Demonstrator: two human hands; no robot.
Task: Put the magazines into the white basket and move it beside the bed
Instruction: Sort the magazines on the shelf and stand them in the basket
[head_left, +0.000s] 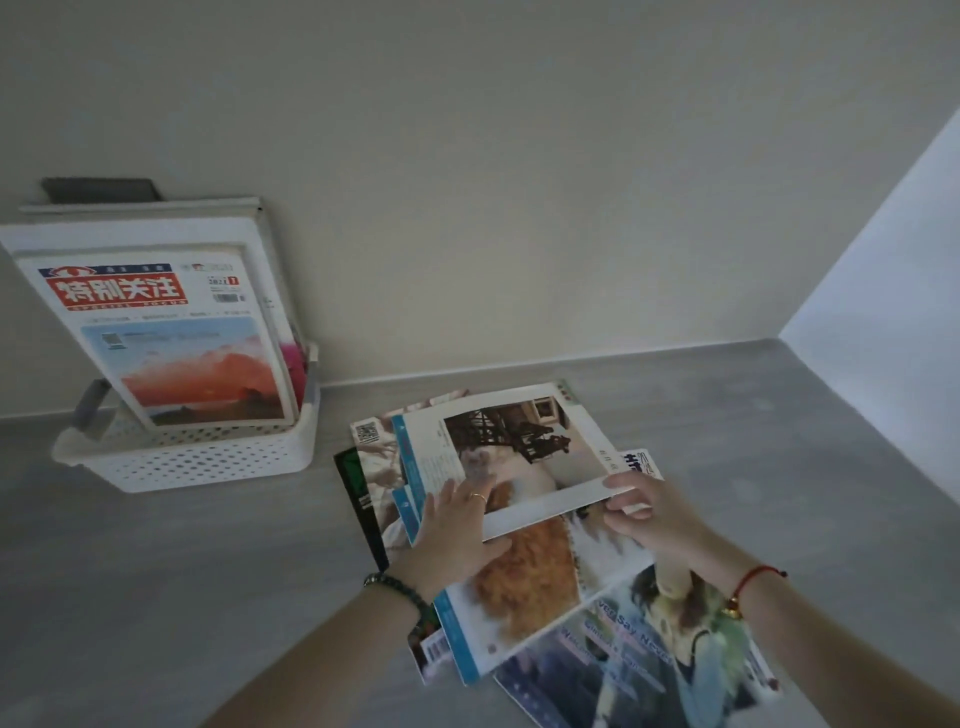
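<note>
White basket (208, 460) holds upright magazines (171, 332). On the grey surface (156, 597), right grip (649, 514) pinches the top magazine (519, 447) by a corner; left grip (457, 530) rests on it, fingers straight.

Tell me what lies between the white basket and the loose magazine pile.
Only a narrow strip of bare grey floor separates the white basket from the magazine pile, as the head view shows.

The blurred magazine (660, 644) at the pile's near end runs off the picture's lower edge — the black magazine (358, 499) shows only a strip beneath others.
</note>
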